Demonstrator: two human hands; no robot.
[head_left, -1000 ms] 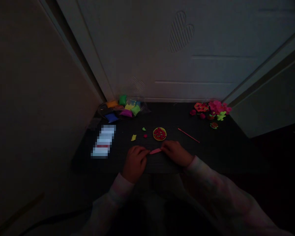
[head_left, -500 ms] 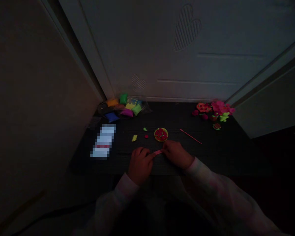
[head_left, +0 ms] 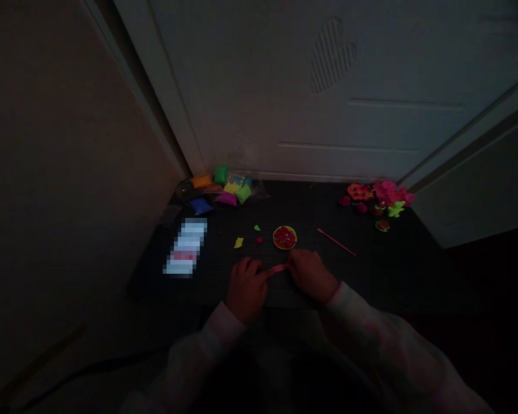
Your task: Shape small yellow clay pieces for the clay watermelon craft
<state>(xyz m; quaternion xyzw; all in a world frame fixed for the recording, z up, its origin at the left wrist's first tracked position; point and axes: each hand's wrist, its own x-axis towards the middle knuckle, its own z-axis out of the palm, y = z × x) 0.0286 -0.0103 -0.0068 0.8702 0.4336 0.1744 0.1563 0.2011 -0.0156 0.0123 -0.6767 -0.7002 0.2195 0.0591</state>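
Note:
A short, flat pink strip (head_left: 278, 268) spans the gap between my hands, low over the front part of the dark table; its exact kind is hard to make out in the dim light. My left hand (head_left: 247, 288) has its fingertips pinched at the strip's left end. At the other end my right hand (head_left: 311, 275) is closed around it, its fingers bent and partly hidden. Just beyond the right hand lies a small round clay pizza (head_left: 285, 237) with a yellow rim and red top. Bits of yellow clay (head_left: 239, 242), green clay (head_left: 257, 227) and red clay (head_left: 259, 240) lie left of it.
A thin pink modelling tool (head_left: 336, 242) lies to the right. Several coloured clay packets (head_left: 227, 198) sit at the back left, above a lit, blurred phone screen (head_left: 186, 247). Bright clay flowers (head_left: 388, 192) and a small clay burger (head_left: 382, 226) are at the back right, before a white door (head_left: 259, 86).
The view has shifted slightly, so everything appears a little lower and to the right. Both hands keep their hold on the pink strip, with hardly any movement.

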